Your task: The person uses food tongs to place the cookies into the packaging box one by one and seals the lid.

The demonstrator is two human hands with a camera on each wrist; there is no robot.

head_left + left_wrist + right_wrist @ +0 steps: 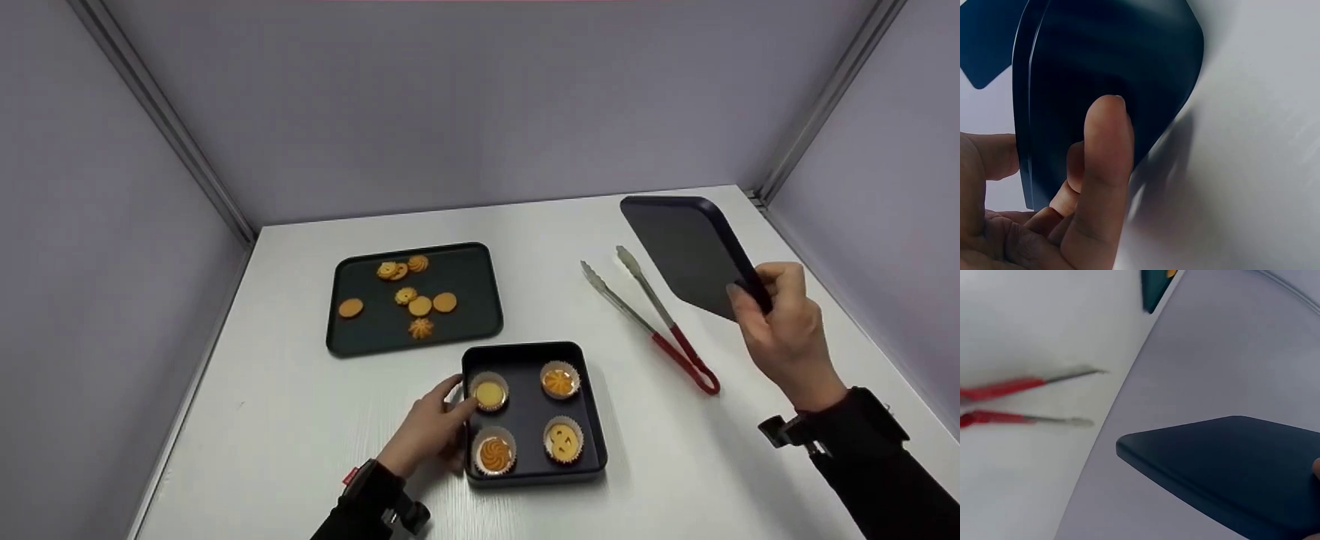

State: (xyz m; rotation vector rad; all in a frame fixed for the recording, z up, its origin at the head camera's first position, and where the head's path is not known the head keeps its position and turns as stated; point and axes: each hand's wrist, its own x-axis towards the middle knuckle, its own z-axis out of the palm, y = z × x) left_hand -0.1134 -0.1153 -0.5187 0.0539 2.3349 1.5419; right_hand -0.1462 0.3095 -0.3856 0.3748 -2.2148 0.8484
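Observation:
My left hand holds the left wall of a dark square tin, thumb at the rim and fingers against the outer side. Inside the tin, paper cups stand in its corners, each with a biscuit: a round one, a star-shaped one, a swirled one and one with holes. Raised above the table at the right, my right hand grips a dark lid by its edge. The lid is tilted, well apart from the tin.
Behind the tin lies a dark green tray with several loose biscuits. Tongs with red handles lie spread on the white table, right of the tin. Grey panels enclose the back and sides.

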